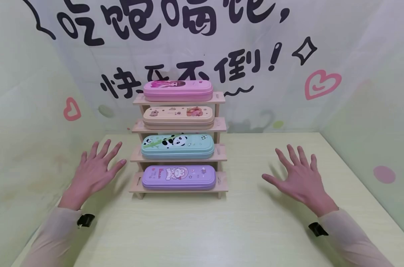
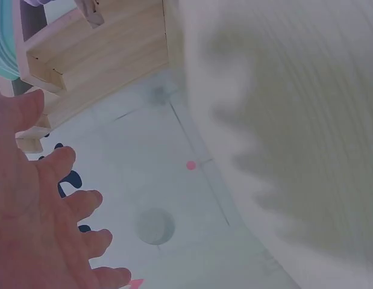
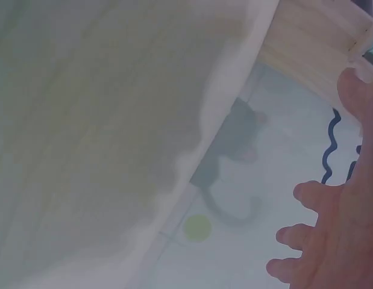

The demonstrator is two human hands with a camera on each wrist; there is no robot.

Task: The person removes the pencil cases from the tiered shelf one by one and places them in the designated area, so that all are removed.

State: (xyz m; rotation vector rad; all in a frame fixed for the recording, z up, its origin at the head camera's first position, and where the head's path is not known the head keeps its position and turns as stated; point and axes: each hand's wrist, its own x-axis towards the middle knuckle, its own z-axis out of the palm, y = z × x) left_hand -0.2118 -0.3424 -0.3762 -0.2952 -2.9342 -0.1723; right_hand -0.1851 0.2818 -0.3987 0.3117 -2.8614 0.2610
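The pale, light-grained tabletop (image 1: 202, 230) carries a four-tier stepped stand of pale wood (image 1: 223, 185); taking that stand as the clock's centre, a sideways knock looks the biggest risk, since its narrow legs could skid or tip and send everything down together. The person's left hand (image 1: 96, 170) hovers near nine o'clock and the right hand (image 1: 300, 180) towards four, both with fingers spread wide, holding nothing and apart from the stand. The left thumb points at its side, so a careless inward sweep might clip a step's end. Four rounded oblong cases lie lengthwise, one per tier: glossy pink with a printed girl (image 1: 178, 91) at twelve, cream with small pictures (image 1: 178, 118) below it, mint-green with a panda (image 1: 177, 145) next, and lilac with a cartoon rabbit (image 1: 179, 178) at six. Each nearly fills its shelf's depth, so a clumsy pinch could push one off the edge or brush its neighbour above. The small black fittings (image 1: 86, 220) at the cuffs might also catch a shelf end.
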